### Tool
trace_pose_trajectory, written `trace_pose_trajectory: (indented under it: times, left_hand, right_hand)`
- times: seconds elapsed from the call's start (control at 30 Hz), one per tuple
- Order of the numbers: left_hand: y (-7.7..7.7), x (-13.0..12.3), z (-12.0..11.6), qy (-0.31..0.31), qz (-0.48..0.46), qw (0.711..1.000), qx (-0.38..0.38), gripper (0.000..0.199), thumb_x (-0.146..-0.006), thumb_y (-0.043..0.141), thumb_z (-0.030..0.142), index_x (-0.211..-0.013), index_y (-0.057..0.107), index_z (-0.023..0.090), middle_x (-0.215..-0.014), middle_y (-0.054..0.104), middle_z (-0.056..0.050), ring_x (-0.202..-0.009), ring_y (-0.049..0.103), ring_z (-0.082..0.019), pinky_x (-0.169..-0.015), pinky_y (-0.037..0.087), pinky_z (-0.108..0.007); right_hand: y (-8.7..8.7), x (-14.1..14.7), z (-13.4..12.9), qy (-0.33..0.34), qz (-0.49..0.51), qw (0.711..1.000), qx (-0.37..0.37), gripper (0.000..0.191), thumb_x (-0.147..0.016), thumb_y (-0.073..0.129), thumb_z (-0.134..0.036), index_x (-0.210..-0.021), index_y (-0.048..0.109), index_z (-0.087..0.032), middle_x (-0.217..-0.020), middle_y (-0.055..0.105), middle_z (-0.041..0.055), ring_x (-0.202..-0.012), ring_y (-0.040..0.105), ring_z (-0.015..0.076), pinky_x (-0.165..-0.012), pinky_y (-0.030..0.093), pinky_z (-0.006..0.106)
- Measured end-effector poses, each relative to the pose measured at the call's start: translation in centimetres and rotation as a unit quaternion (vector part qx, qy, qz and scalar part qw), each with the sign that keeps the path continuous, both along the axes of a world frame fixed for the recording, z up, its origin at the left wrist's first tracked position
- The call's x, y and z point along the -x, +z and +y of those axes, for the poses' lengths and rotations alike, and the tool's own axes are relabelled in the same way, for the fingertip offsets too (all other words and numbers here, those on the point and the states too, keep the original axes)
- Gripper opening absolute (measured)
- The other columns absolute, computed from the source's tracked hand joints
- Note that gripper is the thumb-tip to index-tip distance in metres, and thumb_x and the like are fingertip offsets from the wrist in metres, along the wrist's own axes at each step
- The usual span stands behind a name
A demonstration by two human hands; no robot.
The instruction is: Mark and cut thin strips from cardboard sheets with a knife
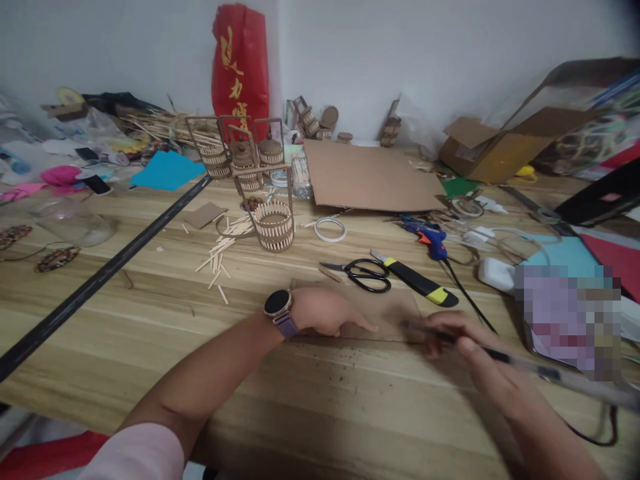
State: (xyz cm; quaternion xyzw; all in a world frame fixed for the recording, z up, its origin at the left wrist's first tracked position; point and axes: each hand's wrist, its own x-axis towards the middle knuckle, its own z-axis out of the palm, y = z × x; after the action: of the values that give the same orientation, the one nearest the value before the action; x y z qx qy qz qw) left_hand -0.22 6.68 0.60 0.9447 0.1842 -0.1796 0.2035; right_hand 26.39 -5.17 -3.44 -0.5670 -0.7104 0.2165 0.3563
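A flat piece of brown cardboard (383, 303) lies in front of me. My left hand (325, 310), with a watch on the wrist, holds it down, one finger stretched along the surface and the others curled. In my right hand (470, 343) is a long thin tool (500, 355), dark towards its tip and grey at the rear. Motion blurs its tip over the cardboard's right end, so its kind is unclear. Dark crumbs (357, 367) are scattered below the cardboard. Just beyond it lie black-handled scissors (367, 273) and a black and yellow utility knife (420, 280).
Small wooden-stick baskets (274, 225) with tall handles stand behind, beside loose sticks (217, 257). A white ring (330, 229), a blue glue gun (431, 240) and a large cardboard sheet (370, 175) lie farther back. A black strip (115, 275) crosses the left side.
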Motion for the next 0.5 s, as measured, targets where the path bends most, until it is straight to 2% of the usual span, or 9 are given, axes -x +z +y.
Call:
trace_pose_trajectory:
  times: [0.1, 0.17, 0.23, 0.33, 0.5]
  left_hand:
    - [0.1, 0.0, 0.0, 0.003, 0.001, 1.000, -0.004, 0.069, -0.093, 0.068, 0.013, -0.153, 0.051, 0.041, -0.128, 0.074, -0.001, -0.103, 0.071, -0.023, -0.077, 0.049, -0.027]
    - [0.2, 0.0, 0.0, 0.003, 0.000, 1.000, -0.003, 0.069, -0.092, 0.070, 0.014, -0.153, 0.052, 0.040, -0.130, 0.074, -0.002, -0.104, 0.071, -0.024, -0.078, 0.050, -0.027]
    - [0.3, 0.0, -0.1, 0.003, -0.012, 1.000, -0.002, 0.068, -0.091, 0.070, 0.012, -0.152, 0.054, 0.036, -0.131, 0.074, -0.004, -0.106, 0.071, -0.025, -0.079, 0.051, -0.028]
    - [0.5, -0.1, -0.2, -0.003, -0.011, 1.000, -0.003, 0.066, -0.092, 0.069, 0.009, -0.153, 0.055, 0.031, -0.131, 0.073, -0.006, -0.110, 0.070, -0.026, -0.081, 0.051, -0.029]
    - [0.5, -0.2, -0.1, -0.015, 0.014, 1.000, -0.010, 0.066, -0.094, 0.063, 0.010, -0.154, 0.052, 0.034, -0.132, 0.072, -0.005, -0.109, 0.071, -0.023, -0.079, 0.050, -0.026]
  right_hand:
    - [-0.1, 2.8, -0.4, 0.070, 0.055, 0.995, 0.047, 0.057, -0.099, 0.041, -0.068, -0.089, 0.075, -0.024, -0.065, 0.068, 0.0050, -0.063, 0.067, 0.0218, -0.061, 0.055, 0.034]
    - [-0.3, 4.2, -0.4, 0.088, 0.079, 0.990, 0.079, 0.053, -0.101, 0.042, -0.063, -0.087, 0.075, -0.024, -0.063, 0.068, 0.0040, -0.063, 0.067, 0.0212, -0.063, 0.056, 0.034]
    - [-0.4, 5.1, -0.2, 0.072, 0.068, 0.990, 0.100, 0.042, -0.099, 0.049, -0.057, -0.087, 0.073, -0.025, -0.070, 0.072, 0.0040, -0.067, 0.069, 0.0207, -0.064, 0.056, 0.032]
    - [-0.7, 5.9, 0.0, 0.032, 0.018, 0.993, 0.109, 0.027, -0.089, 0.060, -0.049, -0.080, 0.068, -0.025, -0.071, 0.072, 0.0020, -0.063, 0.065, 0.0183, -0.056, 0.052, 0.028]
    - [-2.0, 6.6, -0.2, 0.019, 0.018, 0.995, 0.101, 0.023, -0.088, 0.058, -0.044, -0.076, 0.062, -0.024, -0.063, 0.066, -0.0007, -0.053, 0.056, 0.0144, -0.048, 0.045, 0.025]
